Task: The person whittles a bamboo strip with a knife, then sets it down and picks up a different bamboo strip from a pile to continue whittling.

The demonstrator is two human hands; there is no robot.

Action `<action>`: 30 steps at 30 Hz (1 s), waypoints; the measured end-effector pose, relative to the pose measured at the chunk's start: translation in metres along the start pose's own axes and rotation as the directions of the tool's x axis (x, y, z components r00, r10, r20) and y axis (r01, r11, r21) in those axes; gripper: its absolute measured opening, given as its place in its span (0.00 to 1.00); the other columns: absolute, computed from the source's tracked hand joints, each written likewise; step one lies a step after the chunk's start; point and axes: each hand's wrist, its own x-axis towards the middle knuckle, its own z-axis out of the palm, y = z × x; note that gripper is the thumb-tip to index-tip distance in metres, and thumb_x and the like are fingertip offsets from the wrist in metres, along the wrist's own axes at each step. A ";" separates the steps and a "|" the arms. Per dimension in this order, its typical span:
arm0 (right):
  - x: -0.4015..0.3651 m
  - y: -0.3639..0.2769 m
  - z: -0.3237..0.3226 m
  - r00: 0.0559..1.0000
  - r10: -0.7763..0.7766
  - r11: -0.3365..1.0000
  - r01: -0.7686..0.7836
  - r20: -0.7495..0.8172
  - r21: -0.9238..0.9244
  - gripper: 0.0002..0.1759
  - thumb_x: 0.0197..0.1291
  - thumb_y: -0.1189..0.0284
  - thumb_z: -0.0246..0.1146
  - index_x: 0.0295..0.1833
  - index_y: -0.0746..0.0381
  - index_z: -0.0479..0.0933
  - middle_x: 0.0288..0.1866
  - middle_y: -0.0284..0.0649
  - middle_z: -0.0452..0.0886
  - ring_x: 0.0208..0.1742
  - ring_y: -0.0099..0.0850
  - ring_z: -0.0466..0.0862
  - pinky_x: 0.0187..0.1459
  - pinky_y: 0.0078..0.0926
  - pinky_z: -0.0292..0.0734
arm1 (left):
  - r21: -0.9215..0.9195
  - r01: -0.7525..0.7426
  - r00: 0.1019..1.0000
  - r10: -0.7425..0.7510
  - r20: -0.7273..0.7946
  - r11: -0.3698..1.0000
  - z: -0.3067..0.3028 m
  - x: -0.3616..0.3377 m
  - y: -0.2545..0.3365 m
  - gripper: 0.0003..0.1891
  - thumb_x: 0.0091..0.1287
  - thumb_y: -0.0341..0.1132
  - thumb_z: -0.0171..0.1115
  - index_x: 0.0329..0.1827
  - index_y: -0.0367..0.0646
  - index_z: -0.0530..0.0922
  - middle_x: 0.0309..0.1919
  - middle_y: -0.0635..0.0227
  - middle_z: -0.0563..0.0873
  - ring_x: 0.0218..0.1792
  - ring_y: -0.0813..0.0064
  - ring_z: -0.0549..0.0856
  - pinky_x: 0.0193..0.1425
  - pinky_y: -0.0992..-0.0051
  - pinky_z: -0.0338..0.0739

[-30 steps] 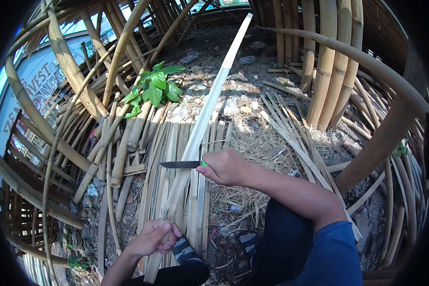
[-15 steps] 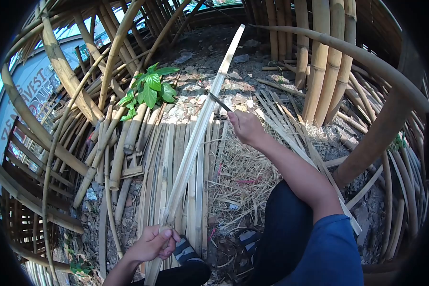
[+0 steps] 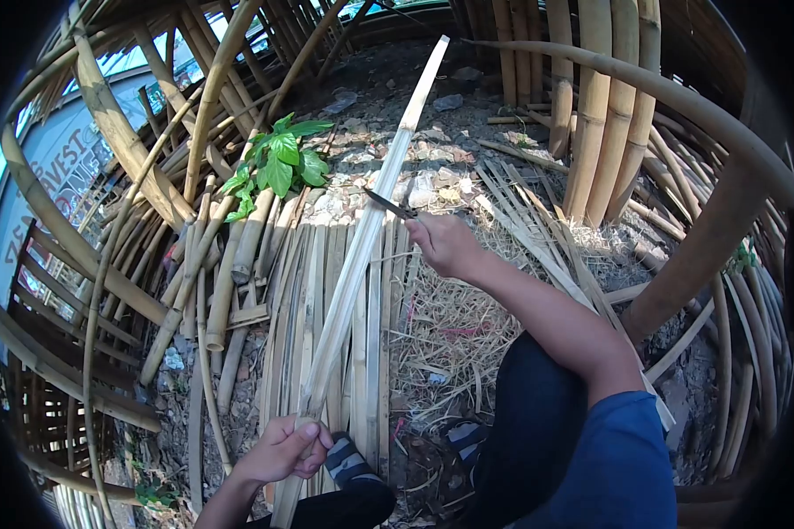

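Observation:
A long, pale bamboo strip [image 3: 358, 256] slants from my lap up and away toward the far ground. Near its lower end my left hand [image 3: 289, 448] is closed around it, thumb on top. My right hand [image 3: 445, 244] grips the handle of a knife [image 3: 388, 204], its dark blade lying across the upper half of the strip. Beneath the strip, many split bamboo slats [image 3: 326, 309] lie side by side on the ground. Right of these slats, below my right forearm, is a heap of thin shavings [image 3: 454, 344].
A leafy green plant [image 3: 282, 159] grows beyond the slats. Thick upright bamboo poles [image 3: 602, 115] stand at the far right, and a curved pole [image 3: 662, 101] arches over that side. More cut bamboo poles [image 3: 238, 264] are piled on the left. My sandalled foot [image 3: 351, 460] is beside my left hand.
The knife and my right hand have moved down the strip, toward me and slightly left. My left hand keeps its grip in nearly the same place.

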 end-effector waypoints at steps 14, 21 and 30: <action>-0.018 -0.033 -0.006 0.983 -0.039 0.999 0.034 0.180 0.027 0.30 0.77 0.52 0.46 0.31 0.64 0.74 0.22 0.53 0.79 0.26 0.55 0.81 0.32 0.52 0.77 | 0.023 0.011 1.000 -0.010 -0.022 1.000 0.001 0.001 0.001 0.22 0.81 0.47 0.48 0.43 0.34 0.77 0.18 0.69 0.72 0.16 0.81 0.68 0.18 0.78 0.62; -0.012 -0.023 -0.015 0.988 -0.085 0.996 0.086 0.128 -0.006 0.31 0.78 0.51 0.43 0.35 0.65 0.77 0.24 0.53 0.81 0.27 0.55 0.82 0.33 0.52 0.77 | 0.048 0.011 1.000 -0.010 -0.012 0.999 0.000 0.000 0.004 0.19 0.83 0.42 0.44 0.46 0.33 0.76 0.21 0.68 0.74 0.19 0.81 0.68 0.21 0.80 0.63; 0.014 0.030 -0.019 0.986 0.167 0.974 -0.168 -0.020 -0.154 0.30 0.78 0.49 0.43 0.36 0.63 0.76 0.23 0.49 0.81 0.28 0.53 0.84 0.32 0.50 0.80 | -0.006 0.008 1.000 -0.008 0.014 1.000 0.002 -0.003 -0.004 0.19 0.83 0.42 0.44 0.46 0.33 0.76 0.20 0.69 0.72 0.18 0.81 0.67 0.20 0.79 0.61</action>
